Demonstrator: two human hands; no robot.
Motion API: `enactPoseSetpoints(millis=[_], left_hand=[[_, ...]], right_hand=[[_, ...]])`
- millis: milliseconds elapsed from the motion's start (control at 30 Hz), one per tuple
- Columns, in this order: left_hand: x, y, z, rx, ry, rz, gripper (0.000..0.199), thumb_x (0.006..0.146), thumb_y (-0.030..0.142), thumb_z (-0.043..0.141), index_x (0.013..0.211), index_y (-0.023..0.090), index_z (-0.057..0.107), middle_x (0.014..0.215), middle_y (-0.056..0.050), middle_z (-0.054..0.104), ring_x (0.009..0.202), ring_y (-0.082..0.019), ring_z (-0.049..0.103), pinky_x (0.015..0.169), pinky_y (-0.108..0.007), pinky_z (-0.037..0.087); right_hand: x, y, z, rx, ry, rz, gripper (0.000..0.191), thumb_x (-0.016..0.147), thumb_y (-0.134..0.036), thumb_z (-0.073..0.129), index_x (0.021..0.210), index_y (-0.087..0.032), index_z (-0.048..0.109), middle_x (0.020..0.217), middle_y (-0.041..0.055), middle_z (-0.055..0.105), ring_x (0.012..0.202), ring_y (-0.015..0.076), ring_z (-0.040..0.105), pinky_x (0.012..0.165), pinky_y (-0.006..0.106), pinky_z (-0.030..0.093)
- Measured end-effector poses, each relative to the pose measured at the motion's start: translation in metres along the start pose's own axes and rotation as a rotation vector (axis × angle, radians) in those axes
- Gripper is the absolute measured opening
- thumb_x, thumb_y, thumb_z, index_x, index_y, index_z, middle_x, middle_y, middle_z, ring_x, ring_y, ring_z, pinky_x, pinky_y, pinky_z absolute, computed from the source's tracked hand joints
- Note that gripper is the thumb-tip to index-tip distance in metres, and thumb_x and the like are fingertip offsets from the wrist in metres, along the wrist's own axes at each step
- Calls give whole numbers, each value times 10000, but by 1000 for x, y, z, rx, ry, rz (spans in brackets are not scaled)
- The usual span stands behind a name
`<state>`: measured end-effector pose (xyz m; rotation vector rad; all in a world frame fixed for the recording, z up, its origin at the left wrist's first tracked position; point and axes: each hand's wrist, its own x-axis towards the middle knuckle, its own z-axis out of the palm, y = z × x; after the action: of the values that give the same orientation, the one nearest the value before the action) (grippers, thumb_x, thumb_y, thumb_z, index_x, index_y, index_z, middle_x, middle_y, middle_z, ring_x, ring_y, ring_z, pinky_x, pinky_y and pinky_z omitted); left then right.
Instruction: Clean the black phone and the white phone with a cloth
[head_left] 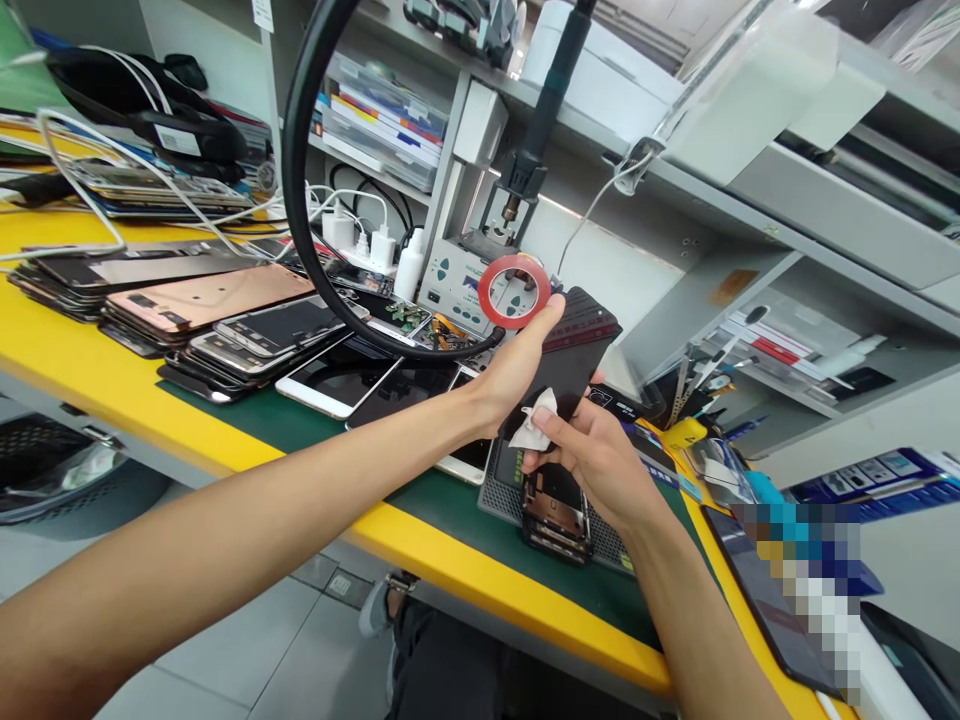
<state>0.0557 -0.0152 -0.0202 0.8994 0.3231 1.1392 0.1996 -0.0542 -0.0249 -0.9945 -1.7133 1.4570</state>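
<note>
My left hand (514,375) is closed on the left edge of a dark, glossy phone screen (576,355), which is tilted up above the bench. My right hand (600,455) pinches a crumpled white tissue (534,425) under its thumb, against the screen's lower part. Some right fingers go behind the screen and are hidden. A roll of red tape (510,322) shows right beside my left thumb; whether the hand touches it I cannot tell. Below my hands, a stack of opened phone parts (556,510) lies on a grey perforated plate (504,478).
Stacked phone screens (214,295) and white-framed phones (337,375) line the bench to the left. A black hose (294,190) loops down behind my left arm. A control box (459,285) stands at the back. A tablet (765,590) lies to the right.
</note>
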Motion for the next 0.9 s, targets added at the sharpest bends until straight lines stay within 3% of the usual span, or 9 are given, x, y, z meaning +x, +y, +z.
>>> enactPoseSetpoints(millis=[267,900], left_hand=[[-1,0,1,-60,-33,16,694,891,672,473,1261,114,655,1016,-152,736,743,-272,732,531,-296,547],[0,-1,0,-43,3,11,682,890,679,471,1228,123,675,958,-138,743,674,-246,726,508,-281,536]], right_hand=[[1,1,-1,10,0,-3,260,898,-411,697,898,-168,606,786,23,653,642,154,629,634,309,579],[0,0,0,9,12,13,267,891,-407,706,905,-161,605,786,35,657,641,159,634,632,314,580]])
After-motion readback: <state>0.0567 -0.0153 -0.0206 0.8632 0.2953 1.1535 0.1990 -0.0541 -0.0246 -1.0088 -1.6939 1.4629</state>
